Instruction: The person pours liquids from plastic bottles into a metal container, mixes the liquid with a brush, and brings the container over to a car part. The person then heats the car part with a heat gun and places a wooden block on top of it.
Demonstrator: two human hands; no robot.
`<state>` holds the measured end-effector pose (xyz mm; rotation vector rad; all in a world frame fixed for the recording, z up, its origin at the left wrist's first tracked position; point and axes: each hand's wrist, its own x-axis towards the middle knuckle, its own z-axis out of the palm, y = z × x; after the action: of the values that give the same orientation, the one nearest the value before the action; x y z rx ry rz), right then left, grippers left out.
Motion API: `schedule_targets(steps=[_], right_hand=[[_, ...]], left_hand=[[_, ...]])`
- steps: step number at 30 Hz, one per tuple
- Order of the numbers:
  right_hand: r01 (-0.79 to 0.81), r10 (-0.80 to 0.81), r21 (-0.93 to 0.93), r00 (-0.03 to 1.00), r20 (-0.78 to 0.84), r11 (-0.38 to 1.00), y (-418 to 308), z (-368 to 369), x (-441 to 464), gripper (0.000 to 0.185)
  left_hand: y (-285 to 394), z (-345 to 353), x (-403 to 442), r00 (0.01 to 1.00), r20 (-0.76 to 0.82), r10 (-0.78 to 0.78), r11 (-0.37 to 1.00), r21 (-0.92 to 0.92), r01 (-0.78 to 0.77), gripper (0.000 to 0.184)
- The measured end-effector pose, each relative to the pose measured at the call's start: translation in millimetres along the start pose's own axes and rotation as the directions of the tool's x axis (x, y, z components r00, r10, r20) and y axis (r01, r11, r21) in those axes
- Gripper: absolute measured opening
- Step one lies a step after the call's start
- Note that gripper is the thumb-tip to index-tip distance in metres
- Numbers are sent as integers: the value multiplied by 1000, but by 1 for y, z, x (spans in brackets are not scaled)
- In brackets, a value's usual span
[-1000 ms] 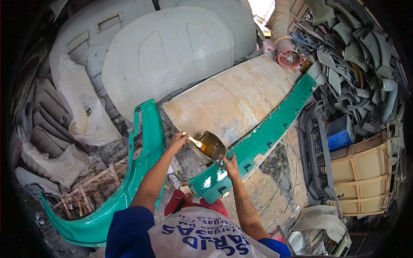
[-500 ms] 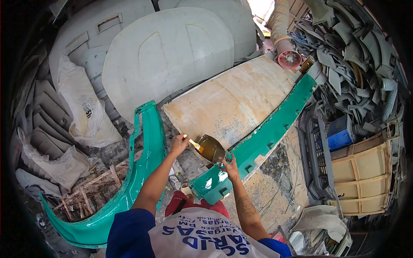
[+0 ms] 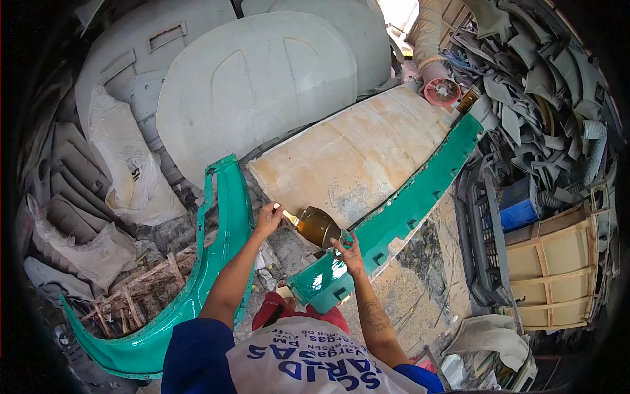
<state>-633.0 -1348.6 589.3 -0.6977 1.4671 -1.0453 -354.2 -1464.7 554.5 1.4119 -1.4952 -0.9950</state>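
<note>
Brush (image 3: 289, 216) in left hand (image 3: 268, 220); container (image 3: 317, 228), right hand (image 3: 347, 253).

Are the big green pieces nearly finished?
Maybe: the curved green piece and long green piece already look glossy. The left hand holds a brush at a container of amber liquid, gripped by the right hand. With liquid there, more brushing may be left; I can't tell how much.

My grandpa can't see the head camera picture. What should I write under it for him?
A person's left hand holds a brush at a pot of amber liquid, and the right hand holds the pot. Around them are two shiny green panels and big grey panels.
</note>
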Motion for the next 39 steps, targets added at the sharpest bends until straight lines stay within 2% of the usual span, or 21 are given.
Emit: schedule_targets(steps=[8,18,21,23,24,26,27,29,33,35,39], right_hand=[[-32,32,-4,999,12,999,-9,4,-1,110],[-35,35,-16,999,9,999,-14,6,-3,112],[-17,17,9,1000,8,1000,-11,5,-2,112],[-11,11,8,1000,8,1000,-7,4,-1,112],[-11,11,-4,1000,9,1000,-6,4,-1,112],[-9,10,-19,1000,11,1000,-6,3,-1,113],[-12,13,-37,1000,5,999,-6,3,-3,112],[-16,16,-56,1000,0,998,-8,5,-6,112],[-15,15,-65,1000,-10,998,-4,5,-6,111],[-25,24,-54,1000,-18,998,-3,6,-8,111],[-31,29,-84,999,-29,996,-3,7,-8,111]], left_hand=[[7,-8,-7,996,38,-84,990,-114,87,22],[2,-26,-2,999,12,-41,997,-68,42,22],[4,-31,-3,998,0,-56,988,-142,55,24],[10,-32,-7,983,31,-183,925,-333,183,25],[13,-32,-8,983,29,-184,925,-332,183,25],[19,-27,-10,953,23,-302,809,-523,269,22],[20,-24,-10,953,22,-303,808,-524,269,22],[23,-19,-12,947,51,-316,647,-719,255,20],[16,-9,-10,955,137,-264,579,-769,271,17],[19,-5,-11,904,206,-374,515,-765,387,20],[19,12,-11,870,148,-470,555,-717,422,25]])
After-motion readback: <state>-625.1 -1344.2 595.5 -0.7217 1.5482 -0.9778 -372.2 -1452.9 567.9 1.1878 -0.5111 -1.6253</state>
